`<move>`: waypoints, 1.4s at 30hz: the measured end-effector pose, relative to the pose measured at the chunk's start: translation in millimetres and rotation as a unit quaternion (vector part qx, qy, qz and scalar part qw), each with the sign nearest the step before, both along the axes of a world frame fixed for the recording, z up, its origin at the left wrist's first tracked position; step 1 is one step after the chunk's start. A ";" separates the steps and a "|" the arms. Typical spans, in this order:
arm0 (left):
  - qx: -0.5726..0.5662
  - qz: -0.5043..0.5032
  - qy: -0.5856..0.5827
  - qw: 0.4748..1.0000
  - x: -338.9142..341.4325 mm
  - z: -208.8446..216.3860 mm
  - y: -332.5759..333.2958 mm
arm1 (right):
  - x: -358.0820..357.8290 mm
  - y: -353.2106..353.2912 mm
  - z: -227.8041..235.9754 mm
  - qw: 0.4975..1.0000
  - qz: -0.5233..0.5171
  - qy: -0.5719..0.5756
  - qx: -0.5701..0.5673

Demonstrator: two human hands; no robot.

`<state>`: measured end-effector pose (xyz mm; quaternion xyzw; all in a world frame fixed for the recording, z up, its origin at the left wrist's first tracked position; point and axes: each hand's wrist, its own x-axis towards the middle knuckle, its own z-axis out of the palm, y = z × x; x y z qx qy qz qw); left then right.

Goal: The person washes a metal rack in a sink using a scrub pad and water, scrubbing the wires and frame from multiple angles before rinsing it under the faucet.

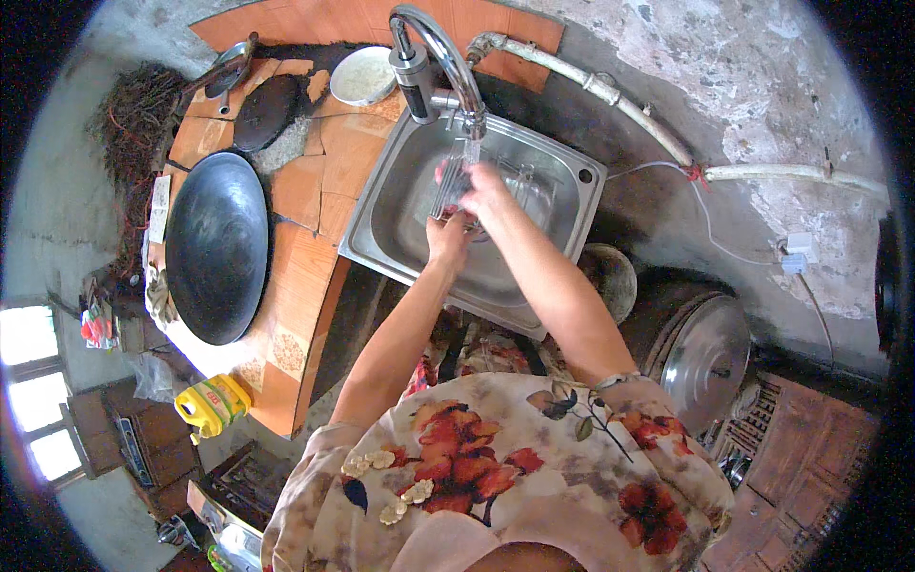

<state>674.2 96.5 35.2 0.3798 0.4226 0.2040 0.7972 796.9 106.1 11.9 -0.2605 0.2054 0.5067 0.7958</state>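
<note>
Both my hands are over the stainless steel sink (pixel 366 212), under the chrome tap (pixel 414 84), with water coming from its spout. Between them is a clear, ribbed drinking glass (pixel 450 194), tilted in the stream. My left hand (pixel 448 238) closes around its lower end. From the right, my right hand (pixel 488 193) grips the glass near its upper part; some of its fingers are hidden. Clear, shiny shapes lie in the basin just right of my right hand, too blurred to name.
Left of the sink, a big black wok (pixel 217 250) lies on the tiled counter (pixel 303 286). Behind it are a dark round lid (pixel 267 112) and a white bowl (pixel 363 76). A yellow jug (pixel 212 404) stands at the counter's near end. A large metal lid (pixel 707 360) is at right.
</note>
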 end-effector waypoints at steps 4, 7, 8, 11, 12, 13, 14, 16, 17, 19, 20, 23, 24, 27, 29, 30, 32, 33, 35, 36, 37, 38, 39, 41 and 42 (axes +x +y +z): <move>-0.023 -0.054 -0.051 0.997 -5.5 10.8 -9.9 | 9.6 6.2 17.0 0.997 -0.067 0.009 0.024; 0.009 -0.019 -0.016 1.000 0.1 5.9 0.9 | -23.4 -2.6 34.5 0.994 0.065 -0.085 -0.036; 0.018 -0.013 -0.010 1.000 -1.4 3.2 6.9 | -26.9 -8.9 35.5 0.957 0.106 -0.245 -0.112; -0.053 -0.001 -0.006 0.999 -5.4 -7.2 21.0 | -25.3 -29.9 40.5 0.689 0.179 -0.620 -0.329; -0.087 0.011 -0.009 0.996 -7.7 -13.2 28.0 | -18.2 -34.6 46.4 0.682 0.188 -0.641 -0.298; -0.105 0.010 -0.037 0.994 -10.6 -19.2 36.0 | -7.5 -41.3 53.4 0.674 0.198 -0.660 -0.266; -0.126 0.009 -0.062 0.990 -16.4 -27.7 42.7 | 1.4 -50.2 63.1 0.667 0.210 -0.676 -0.235; -0.145 -0.006 -0.071 0.987 -28.1 -23.3 50.7 | 22.9 -69.7 105.6 0.552 0.139 -0.772 -0.283; -0.156 -0.029 -0.082 0.984 -30.0 -19.9 54.2 | 44.4 -79.2 107.9 0.517 0.116 -0.794 -0.299; -0.178 -0.052 -0.084 0.979 -28.6 -12.0 59.4 | 77.0 -83.7 109.1 0.492 0.154 -0.803 -0.299; -0.189 -0.054 -0.077 0.977 -26.3 -5.4 61.3 | 86.2 -83.7 110.4 0.501 0.215 -0.789 -0.282; -0.245 -0.040 -0.065 0.967 -18.3 -4.3 68.0 | 93.5 -74.5 104.8 0.479 0.408 -0.749 -0.208; -0.267 -0.031 -0.063 0.961 -16.0 -7.6 71.0 | 92.2 -68.6 106.1 0.428 0.471 -0.750 -0.180; -0.270 -0.046 -0.052 0.960 -15.0 -12.6 85.9 | 85.4 -54.0 93.2 0.414 0.472 -0.756 -0.184; -0.209 -0.084 -0.035 0.974 -13.0 13.9 75.5 | 92.3 -58.6 69.9 0.449 0.438 -0.756 -0.187; -0.184 -0.112 -0.045 0.975 -13.8 17.8 73.6 | 94.7 -59.4 61.8 0.482 0.433 -0.734 -0.206; -0.136 -0.167 -0.064 0.975 -15.5 20.5 69.6 | 97.3 -62.7 47.3 0.544 0.422 -0.683 -0.243; -0.091 -0.160 -0.044 0.982 -14.9 23.4 61.8 | 95.5 -67.0 40.1 0.562 0.388 -0.678 -0.272; -0.037 -0.194 -0.047 0.979 -17.2 14.0 45.4 | 95.6 -80.9 35.6 0.627 0.350 -0.634 -0.289; -0.010 -0.210 -0.047 0.976 -19.4 12.6 39.2 | 92.2 -86.7 35.1 0.658 0.330 -0.610 -0.295; -0.036 -0.247 -0.019 0.968 -20.9 11.6 38.0 | 88.4 -91.2 34.0 0.694 0.303 -0.581 -0.297; -0.041 -0.257 -0.024 0.965 -16.9 8.4 35.2 | 88.0 -101.9 28.2 0.694 0.249 -0.603 -0.306; -0.047 -0.270 -0.030 0.961 -10.8 1.7 33.4 | 87.1 -114.4 18.1 0.690 0.192 -0.623 -0.315; -0.033 -0.298 -0.039 0.953 -1.5 -11.4 37.8 | 75.8 -129.6 14.2 0.727 0.092 -0.596 -0.327; -0.034 -0.318 -0.068 0.945 2.5 -11.7 46.2 | 69.3 -136.3 16.1 0.743 0.062 -0.586 -0.317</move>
